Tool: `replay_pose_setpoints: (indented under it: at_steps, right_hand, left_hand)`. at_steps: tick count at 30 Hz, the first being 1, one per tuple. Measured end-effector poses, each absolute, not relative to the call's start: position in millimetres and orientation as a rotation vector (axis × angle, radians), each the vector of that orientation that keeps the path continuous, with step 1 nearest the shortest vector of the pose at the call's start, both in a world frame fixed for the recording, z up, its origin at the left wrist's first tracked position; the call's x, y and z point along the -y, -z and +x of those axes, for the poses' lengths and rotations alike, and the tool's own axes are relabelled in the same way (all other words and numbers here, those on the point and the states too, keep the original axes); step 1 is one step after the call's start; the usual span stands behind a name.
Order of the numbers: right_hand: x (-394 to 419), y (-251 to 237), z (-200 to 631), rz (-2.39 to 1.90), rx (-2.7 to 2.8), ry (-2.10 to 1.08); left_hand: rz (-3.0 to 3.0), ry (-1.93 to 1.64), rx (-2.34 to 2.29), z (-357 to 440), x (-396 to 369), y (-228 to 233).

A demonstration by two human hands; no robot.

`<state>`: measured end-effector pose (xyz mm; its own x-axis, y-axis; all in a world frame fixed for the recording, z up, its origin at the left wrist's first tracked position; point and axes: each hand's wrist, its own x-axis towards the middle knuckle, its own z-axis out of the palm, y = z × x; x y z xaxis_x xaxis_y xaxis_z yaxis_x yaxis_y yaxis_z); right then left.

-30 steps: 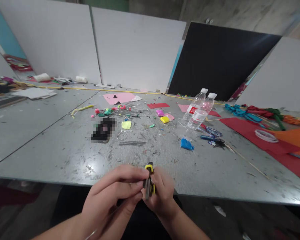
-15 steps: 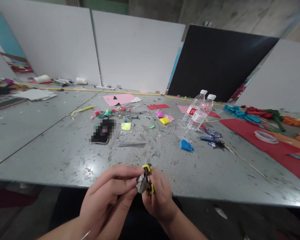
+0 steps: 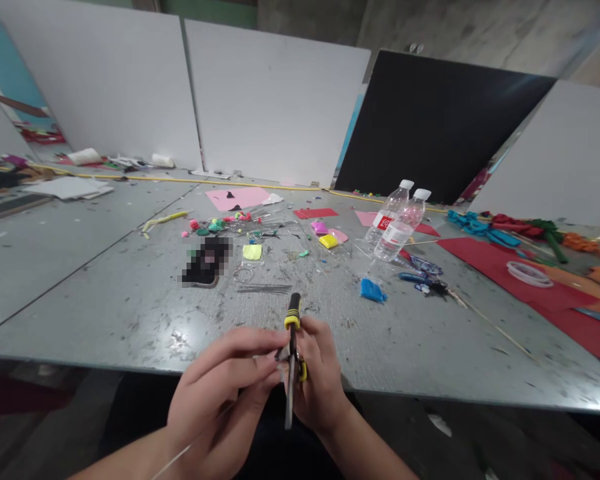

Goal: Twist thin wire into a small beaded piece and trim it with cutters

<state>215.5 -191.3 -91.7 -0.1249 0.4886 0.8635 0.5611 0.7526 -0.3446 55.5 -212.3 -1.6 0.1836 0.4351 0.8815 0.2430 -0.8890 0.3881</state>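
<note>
My right hand (image 3: 317,373) is wrapped round pliers (image 3: 291,387) with yellow and black handles. One handle points up and away, and the grey metal jaws point down toward me. Close beside the pliers, my left hand (image 3: 225,393) pinches with its fingertips; a small whitish piece shows there, blurred. A thin pale wire (image 3: 171,463) comes out below the left palm. Both hands are held at the table's near edge. Beyond them lie several straight grey wires (image 3: 265,289) and a coil of thin wire (image 3: 243,275).
On the grey table (image 3: 130,313) are a phone (image 3: 206,262), a yellow packet (image 3: 253,252), a blue clay packet (image 3: 373,290) and two plastic bottles (image 3: 399,230). Red sheets (image 3: 485,263) lie at right, with white rings (image 3: 530,274). Upright boards (image 3: 275,107) stand behind.
The pliers have turned in my right hand: a handle now sticks up and the jaws swing down toward me. My left hand has shifted slightly right, still pinching.
</note>
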Motion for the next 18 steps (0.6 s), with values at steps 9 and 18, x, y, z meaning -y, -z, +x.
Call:
replay_pose_setpoints:
  at_steps: [9, 18]
  right_hand:
    - [190.5, 90.4, 214.6, -0.891, 1.759, 0.165]
    - [186.5, 87.9, 223.4, -0.694, 1.844, 0.022]
  left_hand:
    - [2.261, -1.903, -0.706, 54.3, 207.3, 10.9]
    - [2.352, -1.855, -0.563, 52.3, 207.7, 9.0]
